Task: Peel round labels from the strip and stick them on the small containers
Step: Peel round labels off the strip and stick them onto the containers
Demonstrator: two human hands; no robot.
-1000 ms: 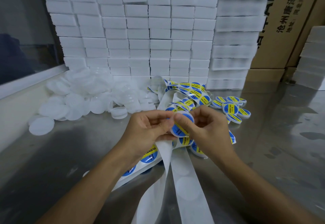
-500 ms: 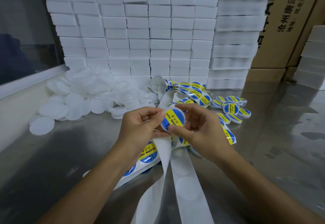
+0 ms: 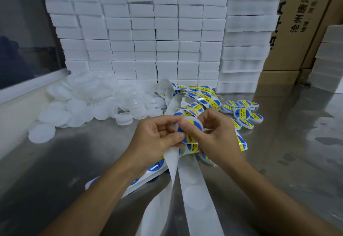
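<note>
Both hands meet over the steel table. My left hand (image 3: 157, 135) and my right hand (image 3: 213, 133) hold one small white round container (image 3: 193, 122) between them. A blue and yellow round label (image 3: 185, 135) lies on its face, and my right thumb presses across it. The label strip (image 3: 194, 98) winds from the back toward my hands, with more labels on it. Its bare white backing (image 3: 196, 198) trails toward me. Part of the strip lies under my left wrist.
A heap of unlabelled white containers (image 3: 96, 104) lies at the left. Several labelled containers (image 3: 241, 113) sit at the right. White foam blocks (image 3: 157, 35) are stacked across the back, with cardboard boxes (image 3: 306, 22) behind them. The steel table (image 3: 287, 152) spreads right.
The container, tilted up with its label facing me half a second ago, has turned flatter. My right thumb has moved onto the label.
</note>
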